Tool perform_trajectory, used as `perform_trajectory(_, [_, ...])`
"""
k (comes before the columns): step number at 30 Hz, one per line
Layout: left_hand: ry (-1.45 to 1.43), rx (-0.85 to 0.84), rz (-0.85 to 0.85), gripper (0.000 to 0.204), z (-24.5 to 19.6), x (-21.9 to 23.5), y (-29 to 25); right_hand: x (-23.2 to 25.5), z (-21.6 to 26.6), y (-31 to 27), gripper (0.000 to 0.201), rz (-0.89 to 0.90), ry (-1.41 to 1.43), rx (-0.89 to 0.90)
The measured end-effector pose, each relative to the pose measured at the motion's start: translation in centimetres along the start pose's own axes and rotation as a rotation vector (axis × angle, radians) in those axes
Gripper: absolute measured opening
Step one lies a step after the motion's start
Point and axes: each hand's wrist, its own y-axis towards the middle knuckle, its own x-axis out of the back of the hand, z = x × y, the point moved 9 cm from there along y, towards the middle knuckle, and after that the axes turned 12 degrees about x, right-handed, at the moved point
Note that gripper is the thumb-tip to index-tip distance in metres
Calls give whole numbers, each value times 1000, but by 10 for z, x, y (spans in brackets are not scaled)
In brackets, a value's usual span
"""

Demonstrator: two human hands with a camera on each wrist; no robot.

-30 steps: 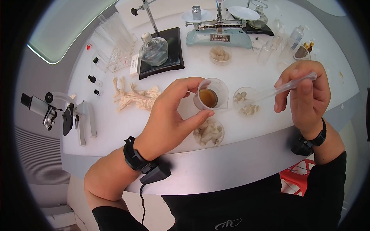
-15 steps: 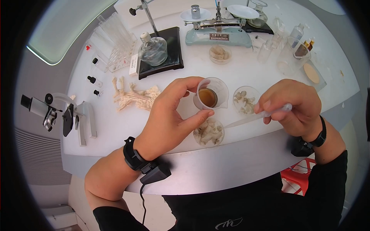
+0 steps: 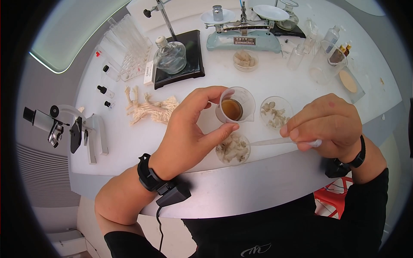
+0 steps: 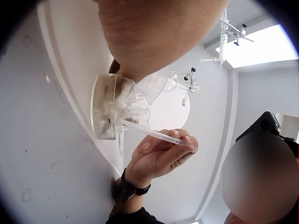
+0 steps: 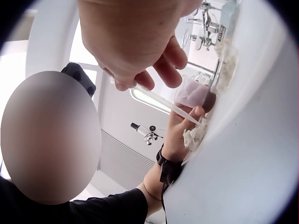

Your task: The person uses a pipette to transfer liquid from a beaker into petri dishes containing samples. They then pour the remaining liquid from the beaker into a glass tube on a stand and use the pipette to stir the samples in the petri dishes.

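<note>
In the head view my left hand [image 3: 187, 124] grips a small clear beaker [image 3: 248, 103] between thumb and fingers, with brown liquid [image 3: 232, 110] at its bottom. My right hand [image 3: 330, 124] pinches a translucent plastic dropper [image 3: 271, 141] near its bulb. The dropper lies nearly level in this view, its tip at the rim of a petri dish [image 3: 232, 164] full of pale, fluffy pieces [image 3: 233, 150]. From the right wrist view, the tip is right at these pale pieces [image 5: 194, 136]. A second petri dish [image 3: 285, 103] with smaller pale bits sits just behind my right fingertips.
Frayed cotton rope [image 3: 150, 107] lies left of my left hand, and a microscope [image 3: 81, 129] stands farther left. Behind are a stand with a round flask [image 3: 171, 58], a balance [image 3: 244, 41], a third dish of pale pieces [image 3: 245, 61] and glassware [image 3: 296, 56] at right.
My right hand has come down and toward me, swinging the dropper's tip from over the far petri dish to the near one. The left hand and beaker have stayed in place.
</note>
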Motion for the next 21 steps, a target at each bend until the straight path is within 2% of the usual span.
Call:
perform_trajectory(10, [-4, -8, -3, 63, 0, 0, 0, -1, -9, -9, 13, -96, 25, -38])
perform_trajectory(21, [-4, -6, -8, 62, -1, 0, 0, 0, -10, -10, 19, -103, 21, -49])
